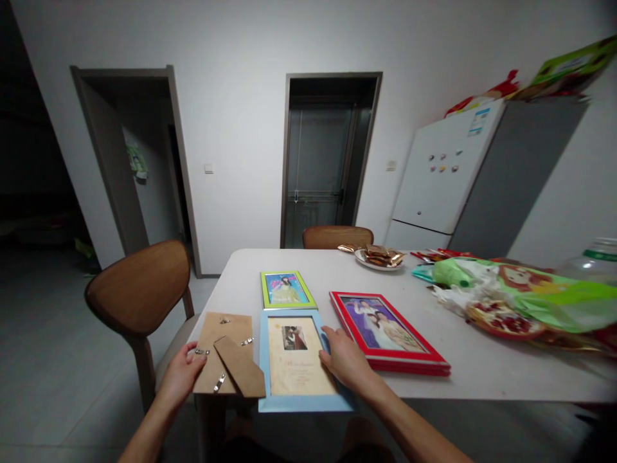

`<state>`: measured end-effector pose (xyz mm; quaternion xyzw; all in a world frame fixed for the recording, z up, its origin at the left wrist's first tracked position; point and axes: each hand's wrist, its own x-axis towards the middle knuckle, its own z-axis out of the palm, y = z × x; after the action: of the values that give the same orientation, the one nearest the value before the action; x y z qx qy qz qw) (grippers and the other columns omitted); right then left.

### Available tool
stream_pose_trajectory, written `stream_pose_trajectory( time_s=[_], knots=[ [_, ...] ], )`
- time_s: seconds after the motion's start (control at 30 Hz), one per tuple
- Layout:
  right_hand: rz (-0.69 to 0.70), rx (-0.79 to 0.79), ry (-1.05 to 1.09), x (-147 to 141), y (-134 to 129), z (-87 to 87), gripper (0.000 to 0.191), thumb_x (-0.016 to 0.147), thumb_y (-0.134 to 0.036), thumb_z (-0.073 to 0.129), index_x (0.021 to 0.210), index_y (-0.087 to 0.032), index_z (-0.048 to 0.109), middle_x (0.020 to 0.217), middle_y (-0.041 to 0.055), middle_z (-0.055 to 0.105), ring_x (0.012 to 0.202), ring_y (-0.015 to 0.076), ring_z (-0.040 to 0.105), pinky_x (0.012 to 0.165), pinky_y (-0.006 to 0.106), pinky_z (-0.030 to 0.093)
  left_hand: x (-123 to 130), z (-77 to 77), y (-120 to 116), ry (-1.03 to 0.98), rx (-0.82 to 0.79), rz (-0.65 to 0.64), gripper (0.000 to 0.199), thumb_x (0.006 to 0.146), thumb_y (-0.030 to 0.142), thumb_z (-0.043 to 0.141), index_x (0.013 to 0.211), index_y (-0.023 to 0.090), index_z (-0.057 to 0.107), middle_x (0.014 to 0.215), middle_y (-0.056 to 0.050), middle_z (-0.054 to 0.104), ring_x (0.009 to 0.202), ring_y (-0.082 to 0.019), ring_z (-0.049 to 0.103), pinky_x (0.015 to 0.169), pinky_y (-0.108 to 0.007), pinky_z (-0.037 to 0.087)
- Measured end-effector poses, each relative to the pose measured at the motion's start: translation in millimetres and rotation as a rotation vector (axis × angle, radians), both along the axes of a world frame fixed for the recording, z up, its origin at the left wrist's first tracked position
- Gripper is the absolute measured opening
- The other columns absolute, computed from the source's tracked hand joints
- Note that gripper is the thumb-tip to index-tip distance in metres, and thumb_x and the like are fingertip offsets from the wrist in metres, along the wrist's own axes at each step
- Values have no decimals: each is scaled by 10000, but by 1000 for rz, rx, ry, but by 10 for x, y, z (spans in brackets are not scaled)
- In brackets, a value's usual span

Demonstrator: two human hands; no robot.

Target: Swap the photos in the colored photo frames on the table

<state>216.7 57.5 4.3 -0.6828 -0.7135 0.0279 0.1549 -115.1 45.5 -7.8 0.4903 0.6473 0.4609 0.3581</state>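
My left hand (182, 372) is closed on the left edge of a brown frame backing board (211, 326), which has metal clips and a fold-out stand leg. The board lies at the table's front left corner, and its leg reaches to the blue frame's edge. With its fingers on the right side of the light blue picture frame (308, 404), my right hand (346, 361) grips that frame. A cream print with a small photo shows inside it. Just beyond lies a lime green picture frame (265, 291). To the right, red picture frames (409, 364) are stacked, the top one holding a wedding photo.
A plate (380, 265) of wrapped snacks stands at the table's far side. Green and white plastic bags (544, 289) and a jar (600, 260) crowd the right. Wooden chairs stand at the left (139, 289) and far side (337, 238). Behind is a fridge (434, 186).
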Motion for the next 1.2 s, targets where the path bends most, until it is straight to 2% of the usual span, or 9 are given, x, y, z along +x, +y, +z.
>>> stream_pose_trajectory(
  time_s=[0.1, 0.27, 0.33, 0.57, 0.7, 0.9, 1.0, 1.1, 1.2],
  knots=[
    [-24, -47, 13, -9, 34, -8, 515, 693, -224, 464, 1186, -80, 426, 964, 165, 577, 902, 242, 545, 764, 304, 379, 14, 23, 1, 142, 12, 23, 479, 670, 261, 553, 1109, 141, 403, 613, 24, 608, 615, -209, 613, 554, -273, 438],
    [-43, -10, 110, 13, 85, 0, 507, 656, -168, 460, 1149, -55, 438, 948, 170, 583, 901, 235, 541, 763, 300, 375, 117, 40, -41, 693, 59, 20, 518, 703, 282, 493, 1190, 155, 368, 1004, -93, 589, 930, -246, 562, 775, -340, 414],
    [-58, 18, 247, 26, 85, 38, 516, 644, -164, 456, 1145, -44, 431, 895, 153, 589, 857, 221, 550, 735, 288, 388, 212, 48, -63, 775, 115, 6, 494, 704, 250, 481, 1174, 127, 391, 1099, -128, 543, 1028, -250, 504, 852, -361, 382],
    [-54, -284, 1170, -30, -104, 363, 729, 640, -167, 400, 1318, -132, 136, 664, 11, 588, 518, 135, 553, 498, 236, 422, 954, 188, -305, 571, 369, -223, 410, 695, 180, 469, 1104, 151, 463, 1137, -94, 530, 1090, -214, 459, 943, -390, 345],
    [33, -304, 1341, -115, -215, 516, 772, 627, -178, 458, 1323, -168, 127, 728, 11, 617, 534, 126, 563, 518, 238, 443, 1445, 268, -476, 506, 461, -437, 485, 651, 201, 555, 1126, 166, 461, 1225, -107, 472, 1145, -246, 397, 964, -431, 327],
    [92, -198, 1131, -101, -150, 472, 747, 666, -270, 492, 1324, -192, 148, 794, 19, 618, 538, 117, 564, 461, 213, 426, 1696, 394, -501, 483, 672, -499, 513, 613, 56, 454, 1111, 178, 463, 1114, -95, 543, 1059, -230, 464, 918, -408, 380],
    [28, -176, 865, -8, -78, 376, 663, 699, -236, 432, 1314, -138, 204, 797, 47, 623, 558, 131, 584, 495, 228, 437, 1517, 497, -456, 380, 634, -313, 471, 664, 90, 425, 1125, 188, 443, 1002, -82, 577, 920, -212, 544, 800, -350, 455],
    [-1, -79, 512, 73, -41, 269, 579, 689, -163, 429, 1252, -59, 341, 947, 130, 615, 791, 179, 600, 704, 266, 442, 1210, 550, -422, 325, 499, -60, 432, 709, 200, 454, 1139, 188, 411, 1034, -77, 566, 904, -218, 558, 769, -338, 459],
    [19, -20, 267, 97, -42, 164, 529, 707, -158, 431, 1214, -13, 393, 1129, 191, 531, 1015, 225, 516, 865, 295, 367, 906, 461, -423, 396, 385, 34, 390, 730, 289, 445, 1102, 174, 425, 1066, -80, 561, 972, -230, 536, 825, -348, 428]
  ],
)
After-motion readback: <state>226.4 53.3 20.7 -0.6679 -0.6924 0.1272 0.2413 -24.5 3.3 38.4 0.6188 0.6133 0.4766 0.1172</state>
